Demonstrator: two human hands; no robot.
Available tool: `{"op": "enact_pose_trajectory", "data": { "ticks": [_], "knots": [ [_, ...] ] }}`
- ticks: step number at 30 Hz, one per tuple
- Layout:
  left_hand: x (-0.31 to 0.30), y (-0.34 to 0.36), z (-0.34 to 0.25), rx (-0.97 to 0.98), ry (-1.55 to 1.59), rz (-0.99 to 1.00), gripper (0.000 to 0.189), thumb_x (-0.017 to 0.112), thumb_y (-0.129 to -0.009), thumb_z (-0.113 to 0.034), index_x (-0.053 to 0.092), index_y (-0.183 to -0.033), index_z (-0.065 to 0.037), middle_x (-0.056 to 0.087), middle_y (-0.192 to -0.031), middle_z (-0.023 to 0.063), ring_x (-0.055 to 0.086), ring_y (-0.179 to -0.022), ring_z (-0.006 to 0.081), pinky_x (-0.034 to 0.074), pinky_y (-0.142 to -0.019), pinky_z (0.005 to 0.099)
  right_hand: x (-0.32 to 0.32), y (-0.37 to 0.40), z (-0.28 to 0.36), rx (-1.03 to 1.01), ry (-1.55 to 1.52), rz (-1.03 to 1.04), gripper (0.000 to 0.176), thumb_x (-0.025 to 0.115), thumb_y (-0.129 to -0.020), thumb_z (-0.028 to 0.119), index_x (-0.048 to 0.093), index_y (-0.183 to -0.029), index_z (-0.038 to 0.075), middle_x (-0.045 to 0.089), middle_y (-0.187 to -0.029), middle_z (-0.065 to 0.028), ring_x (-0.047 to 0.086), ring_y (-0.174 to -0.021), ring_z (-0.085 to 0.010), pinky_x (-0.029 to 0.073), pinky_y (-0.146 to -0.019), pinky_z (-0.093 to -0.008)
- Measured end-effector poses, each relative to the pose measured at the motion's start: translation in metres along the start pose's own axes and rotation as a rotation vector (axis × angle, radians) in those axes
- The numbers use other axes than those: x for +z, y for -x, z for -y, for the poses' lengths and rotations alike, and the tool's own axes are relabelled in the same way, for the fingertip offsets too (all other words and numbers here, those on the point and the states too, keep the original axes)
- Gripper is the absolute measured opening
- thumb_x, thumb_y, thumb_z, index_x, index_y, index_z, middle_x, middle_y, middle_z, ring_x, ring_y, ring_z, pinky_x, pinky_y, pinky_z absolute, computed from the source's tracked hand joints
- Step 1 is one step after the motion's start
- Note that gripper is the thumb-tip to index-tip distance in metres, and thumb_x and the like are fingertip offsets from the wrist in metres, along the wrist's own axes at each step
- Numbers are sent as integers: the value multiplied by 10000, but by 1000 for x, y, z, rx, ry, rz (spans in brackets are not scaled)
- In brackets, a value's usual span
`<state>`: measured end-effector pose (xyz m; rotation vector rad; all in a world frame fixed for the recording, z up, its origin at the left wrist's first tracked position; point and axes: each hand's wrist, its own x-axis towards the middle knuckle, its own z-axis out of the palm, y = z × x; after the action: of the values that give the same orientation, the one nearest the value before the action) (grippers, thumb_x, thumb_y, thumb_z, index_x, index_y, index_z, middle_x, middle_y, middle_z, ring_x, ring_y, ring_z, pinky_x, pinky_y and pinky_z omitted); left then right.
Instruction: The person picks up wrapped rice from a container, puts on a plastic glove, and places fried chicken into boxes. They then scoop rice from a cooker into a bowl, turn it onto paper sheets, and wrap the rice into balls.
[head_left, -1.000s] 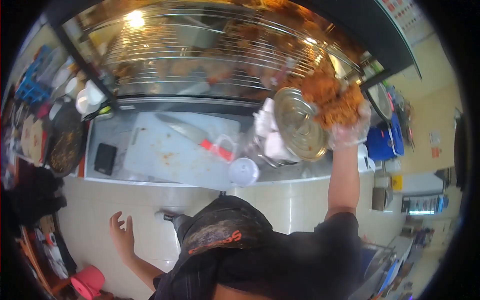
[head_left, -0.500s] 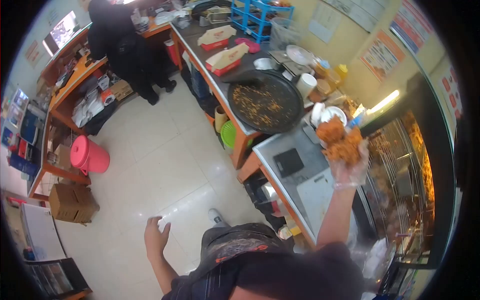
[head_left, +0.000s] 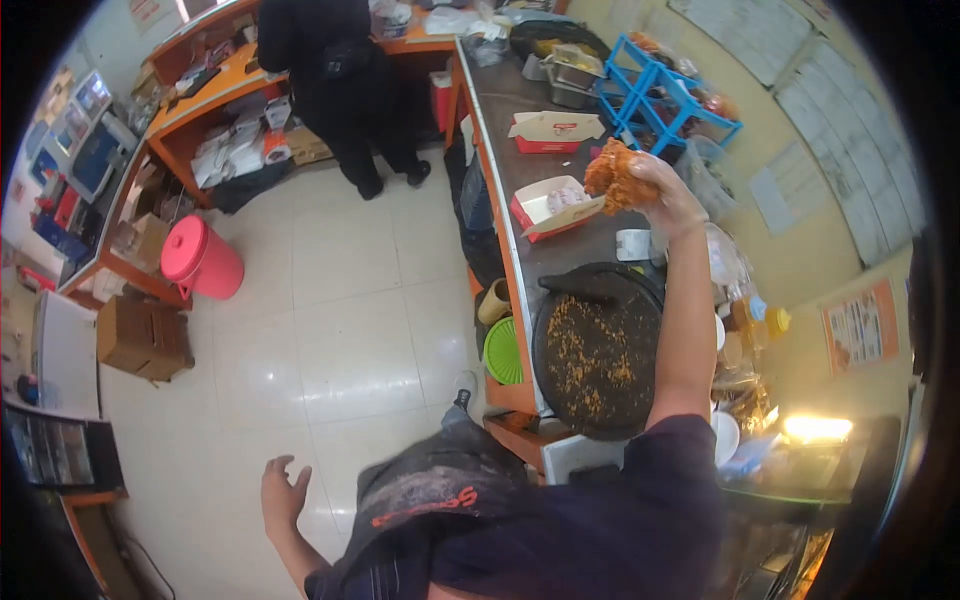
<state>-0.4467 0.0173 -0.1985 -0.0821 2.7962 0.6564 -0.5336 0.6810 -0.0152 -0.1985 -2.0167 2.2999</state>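
My right hand, in a clear plastic glove, is closed on brown fried chicken pieces. It holds them above the counter, just to the right of an open red and white box with something white inside. A second open box stands farther back. Below my raised arm lies a round black tray scattered with crumbs. My left hand hangs over the floor with its fingers apart, holding nothing.
Behind the boxes stand a blue rack and metal containers. A person in black stands at the far orange counter. A pink bin and a cardboard box are at left. A lit display case is at lower right.
My right hand has moved forward along the counter with the chicken, from beside the display case to the red and white boxes. The view has shifted. My left hand stays open.
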Motion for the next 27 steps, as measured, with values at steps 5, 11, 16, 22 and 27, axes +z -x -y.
{"op": "enact_pose_trajectory", "data": {
  "ticks": [5, 11, 16, 22, 27],
  "knots": [
    [-6, -64, -90, -47, 45, 26, 440, 768, -834, -241, 642, -1173, 10, 647, -1184, 203, 672, -966, 364, 552, -807, 425, -62, -144, -57, 424, 342, 76, 425, 787, -768, 320, 673, -1093, 69, 686, -1013, -57, 659, -882, -196, 516, -702, -368],
    [-20, -174, -157, 28, -31, 105, 433, 757, -854, -245, 639, -1183, 9, 647, -1186, 201, 675, -978, 346, 553, -805, 416, -104, -212, -159, 869, 623, 298, 581, 804, -720, 351, 650, -1175, 24, 674, -1098, -141, 674, -840, -243, 545, -700, -417],
    [-4, -318, -186, 26, -176, 291, 463, 754, -862, -274, 623, -1212, -2, 674, -1134, 193, 694, -879, 302, 554, -790, 388, -163, -198, -162, 785, 232, 283, 585, 835, -681, 251, 645, -1150, -42, 682, -1061, -165, 705, -828, -256, 604, -655, -357],
    [53, -529, -279, 511, -280, 446, 460, 734, -858, -287, 626, -1210, -10, 684, -1082, 209, 664, -977, 361, 519, -857, 436, -202, -187, -119, 403, 306, 179, 622, 790, -742, 338, 636, -1222, -27, 708, -1003, -87, 664, -853, -159, 544, -730, -287],
    [86, -626, -469, 1060, 78, 431, 421, 716, -872, -273, 631, -1187, -7, 665, -1130, 200, 641, -1048, 376, 515, -892, 425, -134, -291, 11, 433, 353, -303, 515, 796, -765, 298, 644, -1169, 17, 695, -986, -76, 670, -818, -171, 560, -651, -332]
  ]
}}
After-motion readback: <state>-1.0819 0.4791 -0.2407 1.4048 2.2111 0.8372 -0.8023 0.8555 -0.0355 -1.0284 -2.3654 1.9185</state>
